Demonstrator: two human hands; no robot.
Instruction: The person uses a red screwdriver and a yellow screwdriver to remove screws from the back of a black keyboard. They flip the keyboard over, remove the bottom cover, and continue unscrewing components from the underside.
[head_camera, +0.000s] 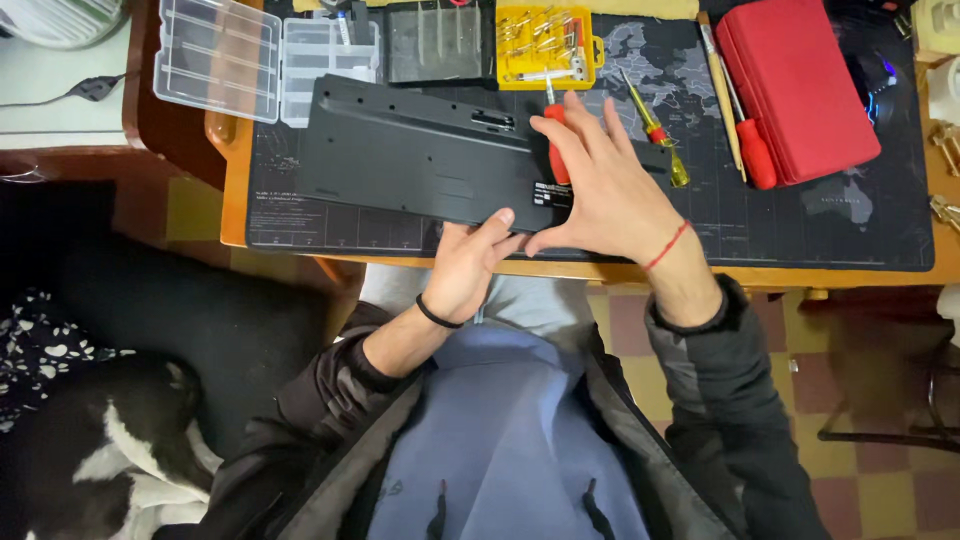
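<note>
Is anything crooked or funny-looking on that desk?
The keyboard lies upside down and tilted across the mat. The left hand holds its near edge, and the right hand grips a red screwdriver on it. Nothing looks spilled or broken.

Even, fairly bright indoor light; glare at one o'clock, dim toward eight, edges slightly bowed, perhaps mildly soft.
</note>
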